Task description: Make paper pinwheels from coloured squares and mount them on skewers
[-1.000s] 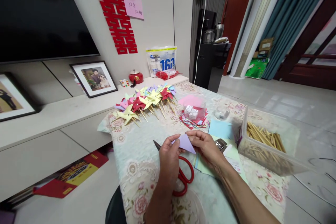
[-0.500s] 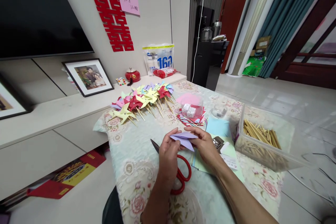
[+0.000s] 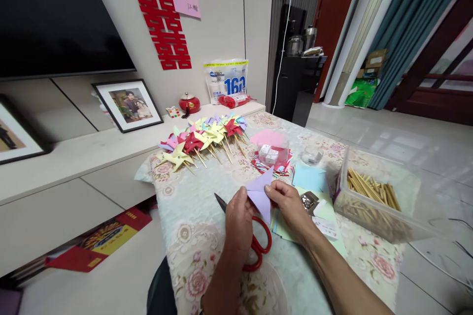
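Observation:
Both my hands hold a folded lilac paper (image 3: 260, 193) above the flowered tablecloth (image 3: 192, 211). My left hand (image 3: 239, 224) pinches its left side and my right hand (image 3: 290, 204) pinches its right edge; the sheet stands partly unfolded, one point up. Red-handled scissors (image 3: 258, 246) lie on the cloth just under my left hand, the blades pointing away to the left.
A row of finished paper pinwheels (image 3: 201, 140) lies at the table's far end. Coloured paper sheets (image 3: 308, 177), a small clear tub (image 3: 271, 153), a glass dish (image 3: 312, 156) and a clear box of wooden sticks (image 3: 369, 199) sit to the right. A low cabinet (image 3: 74, 177) runs along the left.
The lilac paper went from a flat folded triangle to being opened and turned upright between my hands. Both hands stayed above the scissors.

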Demonstrator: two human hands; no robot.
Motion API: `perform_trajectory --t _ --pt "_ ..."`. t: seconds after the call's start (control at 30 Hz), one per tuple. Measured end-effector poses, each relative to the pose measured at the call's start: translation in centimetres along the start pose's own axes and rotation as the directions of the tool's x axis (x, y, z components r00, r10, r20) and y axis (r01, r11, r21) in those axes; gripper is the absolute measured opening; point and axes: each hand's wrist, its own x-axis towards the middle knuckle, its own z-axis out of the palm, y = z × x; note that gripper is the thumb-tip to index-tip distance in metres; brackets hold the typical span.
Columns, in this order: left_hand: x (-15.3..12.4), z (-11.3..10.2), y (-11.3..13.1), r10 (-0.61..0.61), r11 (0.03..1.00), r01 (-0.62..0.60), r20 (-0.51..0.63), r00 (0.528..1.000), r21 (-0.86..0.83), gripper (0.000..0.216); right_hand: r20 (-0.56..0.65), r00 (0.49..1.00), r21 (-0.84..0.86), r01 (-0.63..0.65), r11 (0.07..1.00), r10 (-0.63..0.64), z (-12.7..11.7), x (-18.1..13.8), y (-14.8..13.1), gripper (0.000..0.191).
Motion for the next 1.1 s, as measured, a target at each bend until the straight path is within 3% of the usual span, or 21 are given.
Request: perform_trajectory --t 0.1,0.3,0.63,0.83,1.1 --pt "-0.04 0.10 0.22 -0.021 0.999 0.021 -0.004 1.000 -0.050 0.045 -0.004 0.997 0.129 -0.080 0.988 0.081 0.15 0.04 0.21 0.042" --pt "-0.39 0.12 0.16 0.037 0.999 -0.040 0.145 0.989 0.015 0.032 0.000 0.986 0.269 -0.159 0.950 0.165 0.29 -0.11 0.04 0.041" --pt "-0.53 0.46 -0.02 0.024 0.999 -0.028 0.133 0.991 0.028 0.040 0.091 0.973 0.444 -0.229 0.866 0.211 0.03 -0.02 0.07 0.034" --pt "-0.36 0.62 0.00 0.001 1.000 0.001 0.091 0.996 -0.020 0.038 0.142 0.965 0.468 -0.261 0.844 0.219 0.04 -0.01 -0.02 0.036" --pt "0.06 0.51 -0.35 0.007 0.997 -0.008 0.005 1.000 0.081 0.038 0.155 0.976 0.357 -0.202 0.912 0.156 0.64 -0.43 0.25 0.036"
